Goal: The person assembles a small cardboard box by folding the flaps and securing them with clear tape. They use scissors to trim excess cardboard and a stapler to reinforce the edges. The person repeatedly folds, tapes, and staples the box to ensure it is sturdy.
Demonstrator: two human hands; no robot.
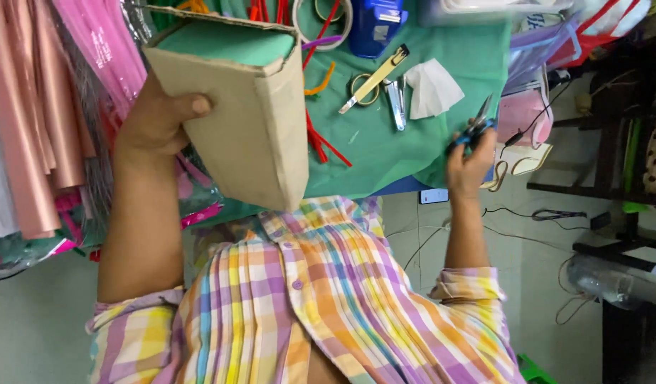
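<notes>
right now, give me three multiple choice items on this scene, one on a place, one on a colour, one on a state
1. Where do the gold-handled scissors lie?
A. on the green cloth
B. on the floor
C. inside the box

2. What colour fills the open end of the cardboard box?
A. red
B. green
C. white

3. What is the right hand doing?
A. resting flat and empty
B. holding the box
C. gripping small blue-handled snips

Answers:
1. A, they rest on the green cloth beside the nail clipper.
2. B, the end shows green.
3. C, the blue-handled snips stick up from its fingers, while the left hand holds the box.
</notes>
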